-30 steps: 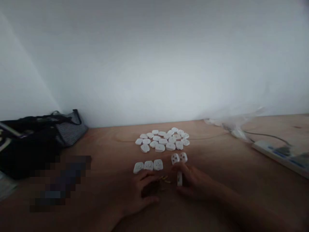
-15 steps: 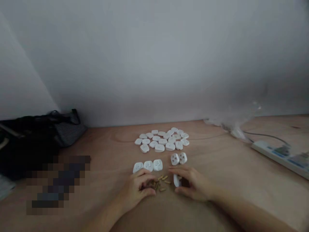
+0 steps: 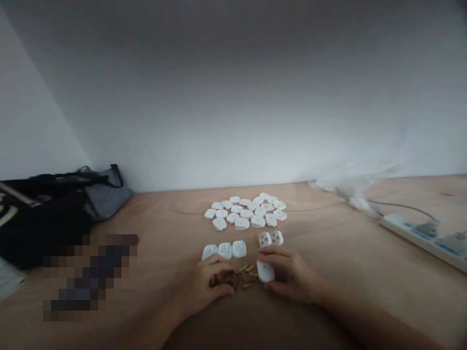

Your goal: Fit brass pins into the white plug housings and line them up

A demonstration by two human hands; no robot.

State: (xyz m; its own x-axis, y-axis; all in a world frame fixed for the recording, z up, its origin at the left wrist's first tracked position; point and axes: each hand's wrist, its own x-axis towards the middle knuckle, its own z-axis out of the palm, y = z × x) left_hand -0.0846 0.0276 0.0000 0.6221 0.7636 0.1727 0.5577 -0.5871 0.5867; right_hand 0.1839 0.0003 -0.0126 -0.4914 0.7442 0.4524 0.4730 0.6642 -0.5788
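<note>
Between the thumb and fingers of my right hand (image 3: 292, 274), a white plug housing (image 3: 265, 272) is held tilted, its broad face with small holes turned toward me. My left hand (image 3: 209, 279) rests on the wood with thumb and fingers curved and apart, beside a small heap of brass pins (image 3: 238, 280). More loose brass pins (image 3: 249, 268) lie between the two hands. Beyond my left fingers sit three white housings in a row (image 3: 224, 250). Two housings showing dark openings (image 3: 270, 238) stand side by side just past my right hand.
Several more white housings (image 3: 241, 223) are grouped farther back. A power strip (image 3: 419, 240) with a cable lies at the right, near a clear plastic bag (image 3: 359, 197). On the left are a black bag (image 3: 44, 218) and a blurred-out dark object (image 3: 93, 277). A wall (image 3: 233, 121) closes the back.
My right hand has turned the plug housing so that its broad holed face shows instead of its edge. My left hand stays almost where it was, by the pins.
</note>
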